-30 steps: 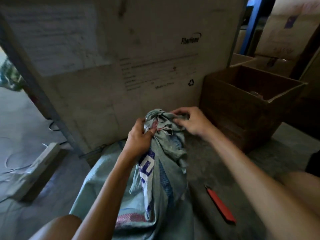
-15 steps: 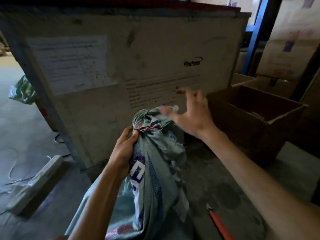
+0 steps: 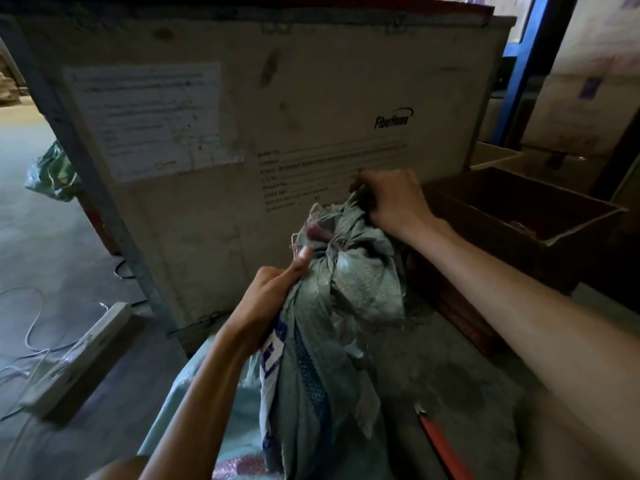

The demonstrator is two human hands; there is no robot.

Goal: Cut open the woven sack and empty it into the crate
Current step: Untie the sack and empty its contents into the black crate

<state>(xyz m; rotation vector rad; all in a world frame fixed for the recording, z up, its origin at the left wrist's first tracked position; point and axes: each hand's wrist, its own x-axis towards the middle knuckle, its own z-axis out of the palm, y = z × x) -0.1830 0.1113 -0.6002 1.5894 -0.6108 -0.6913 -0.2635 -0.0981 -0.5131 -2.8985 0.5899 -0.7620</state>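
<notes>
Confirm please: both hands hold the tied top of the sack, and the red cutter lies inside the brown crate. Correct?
Not quite. In the head view the red cutter lies on the floor beside the sack, not in the brown crate. Both hands do hold the top.

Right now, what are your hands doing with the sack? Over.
Left hand grips sack neck. Right hand pulls the bunched top. Sack still tied. Cutter on floor, crate open, right.

The right hand (image 3: 394,199), open in the air a moment ago, has closed on the sack's (image 3: 332,306) bunched top, and the left hand (image 3: 273,292) has slid lower on its neck.
</notes>
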